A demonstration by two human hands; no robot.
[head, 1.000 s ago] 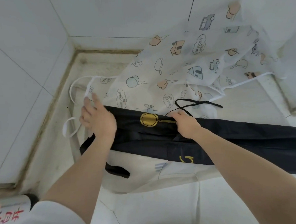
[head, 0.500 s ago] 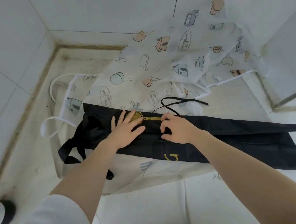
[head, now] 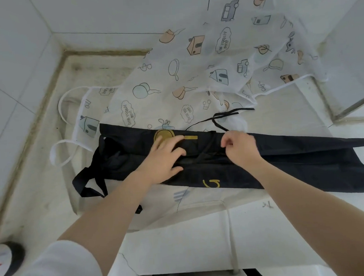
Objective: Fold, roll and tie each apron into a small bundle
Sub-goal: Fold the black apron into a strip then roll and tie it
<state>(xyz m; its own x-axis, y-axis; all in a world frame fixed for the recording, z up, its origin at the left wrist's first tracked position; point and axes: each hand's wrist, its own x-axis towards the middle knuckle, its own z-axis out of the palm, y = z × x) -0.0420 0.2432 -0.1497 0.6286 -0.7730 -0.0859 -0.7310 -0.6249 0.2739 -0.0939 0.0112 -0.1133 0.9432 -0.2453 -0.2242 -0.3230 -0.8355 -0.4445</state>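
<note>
My right hand (head: 239, 148) has its fingers (head: 225, 143) curled, pinching the thin black tie (head: 226, 115); my left hand (head: 164, 157) lies flat, fingers spread, pressing the black apron (head: 283, 160), which sits folded into a long band across the tabletop (head: 182, 239). I judge the risk is in the tie: pull too hard and the band skews or unfolds under my left palm. The neck loop (head: 88, 180) dangles off the left end and could snag. The printed white apron (head: 195, 80) crowds the far side, walls close left and behind; open room is toward me.
</note>
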